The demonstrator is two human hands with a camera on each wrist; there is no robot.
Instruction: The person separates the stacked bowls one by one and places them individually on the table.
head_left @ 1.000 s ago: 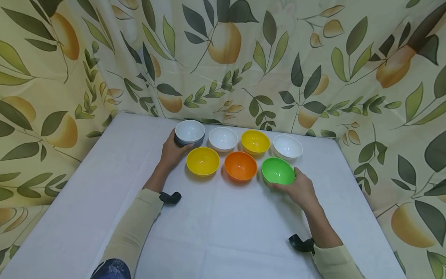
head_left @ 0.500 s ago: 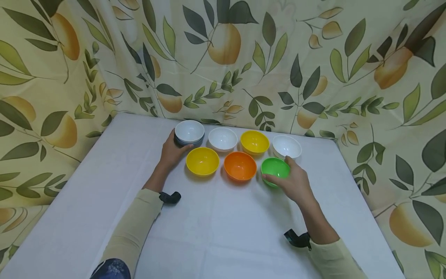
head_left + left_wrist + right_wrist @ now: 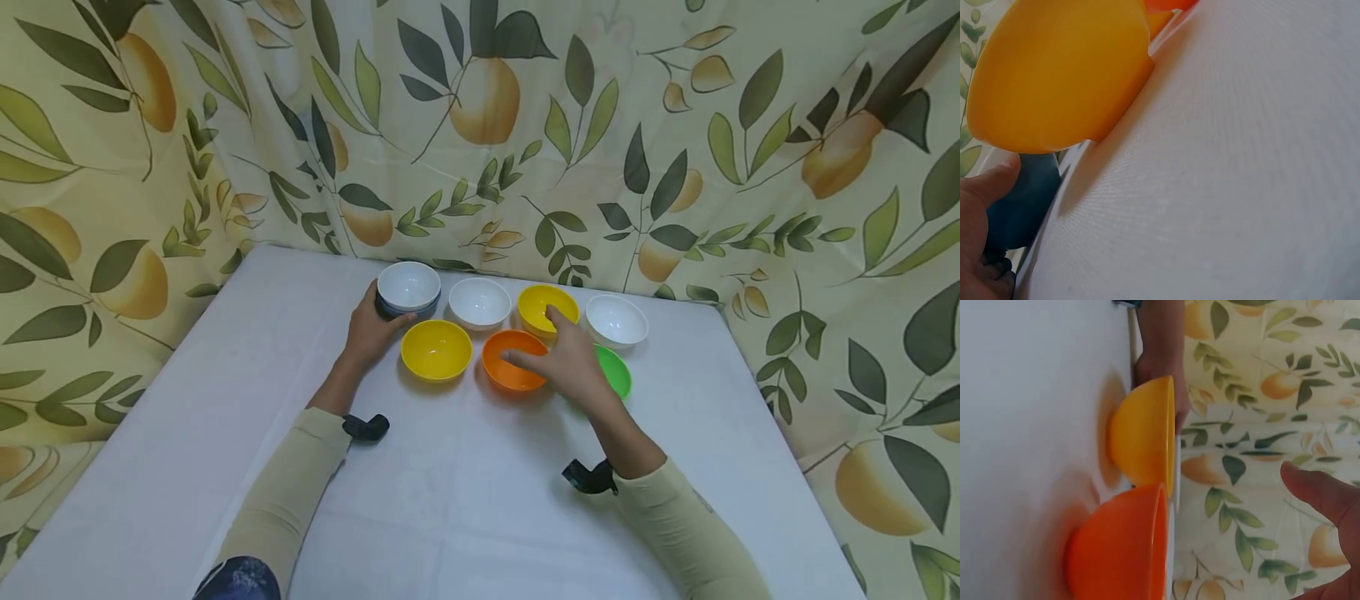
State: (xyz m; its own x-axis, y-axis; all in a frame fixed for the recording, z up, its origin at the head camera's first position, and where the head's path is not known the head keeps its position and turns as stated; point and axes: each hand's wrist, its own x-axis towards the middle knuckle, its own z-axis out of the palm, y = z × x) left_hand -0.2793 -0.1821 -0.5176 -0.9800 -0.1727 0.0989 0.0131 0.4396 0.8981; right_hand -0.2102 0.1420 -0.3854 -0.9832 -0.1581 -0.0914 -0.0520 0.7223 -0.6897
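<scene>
right hand (image 3: 564, 360) spread, moved from green bowl (image 3: 617, 372) over orange bowl (image 3: 510, 370) | left hand (image 3: 371, 329) grips stack (image 3: 408, 289)

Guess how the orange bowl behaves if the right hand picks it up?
The orange bowl looks like thin glossy plastic, so probably stiff, light, maybe slick. Its rounded underside suggests it may rock if nudged. The right hand hovers open above it.

Under my right hand (image 3: 566, 360) the orange bowl (image 3: 510, 367) looks like smooth plastic with a soft gloss, and so do the green bowl (image 3: 617, 371) and the 2 yellow bowls (image 3: 436, 349). My left hand (image 3: 369, 329) holds a stack of bowls (image 3: 408, 287), white and shiny inside, dull blue outside. The table (image 3: 465, 500) wears a matt white cloth with a fine weave. The curtain (image 3: 480, 125) is printed cloth, soft and creased.
</scene>
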